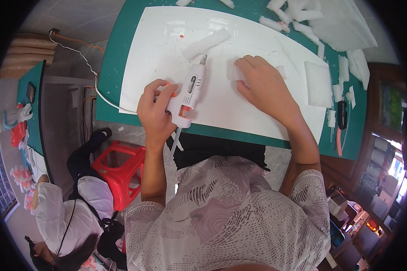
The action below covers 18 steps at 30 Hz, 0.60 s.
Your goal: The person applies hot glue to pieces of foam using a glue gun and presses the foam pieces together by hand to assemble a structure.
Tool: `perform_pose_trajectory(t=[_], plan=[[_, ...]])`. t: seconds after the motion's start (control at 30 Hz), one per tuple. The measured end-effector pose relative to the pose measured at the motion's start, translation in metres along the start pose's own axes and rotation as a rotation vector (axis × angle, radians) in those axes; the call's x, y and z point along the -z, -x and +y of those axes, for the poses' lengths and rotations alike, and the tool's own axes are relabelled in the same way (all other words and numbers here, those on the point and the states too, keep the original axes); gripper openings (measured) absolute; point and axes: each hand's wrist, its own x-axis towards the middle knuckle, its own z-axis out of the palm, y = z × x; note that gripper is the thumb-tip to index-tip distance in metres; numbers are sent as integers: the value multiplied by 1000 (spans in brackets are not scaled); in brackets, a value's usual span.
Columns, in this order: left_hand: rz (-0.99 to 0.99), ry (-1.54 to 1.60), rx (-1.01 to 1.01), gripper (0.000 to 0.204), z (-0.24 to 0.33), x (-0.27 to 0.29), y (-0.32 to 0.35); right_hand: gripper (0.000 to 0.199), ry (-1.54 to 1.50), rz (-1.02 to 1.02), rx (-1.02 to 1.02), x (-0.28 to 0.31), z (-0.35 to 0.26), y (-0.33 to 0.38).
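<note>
My left hand [154, 108] is wrapped round the handle of a white hot glue gun [192, 92], fingers by its orange trigger. Its metal nozzle points away from me, and a clear glue stick [176, 139] sticks out at the back. Over the white board [221, 110], my right hand [264, 86] is closed at the fingertips on a small white foam piece [236, 72], partly covered by the fingers. Beyond the nozzle lies a long white foam strip [208, 44]. A tiny red bit [181, 36] rests on the board farther left.
Foam scraps [303, 13] and a foam block [318, 83] lie at the right of the green mat [117, 67]. A black-handled tool [342, 115] is at the right edge. A white cord [103, 97] runs off left. A red stool [117, 171] and a seated person [72, 212] are at left.
</note>
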Motion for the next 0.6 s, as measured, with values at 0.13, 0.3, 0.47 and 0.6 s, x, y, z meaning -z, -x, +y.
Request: perform_pose_trajectory(t=[0.13,0.3,0.47,0.6], plan=[[4,-1,0,46,-1,-1,0,27,-15,-15,-10,0,0,0],[0,2,5,46,0,0,0,28,-7,-3,-3,0,0,0],[5,10,2,46,0,0,0,28,-11,-2,-3,0,1,0],[2,5,4,45,1,0,0,28,-8,-4,-13,0,1,0]])
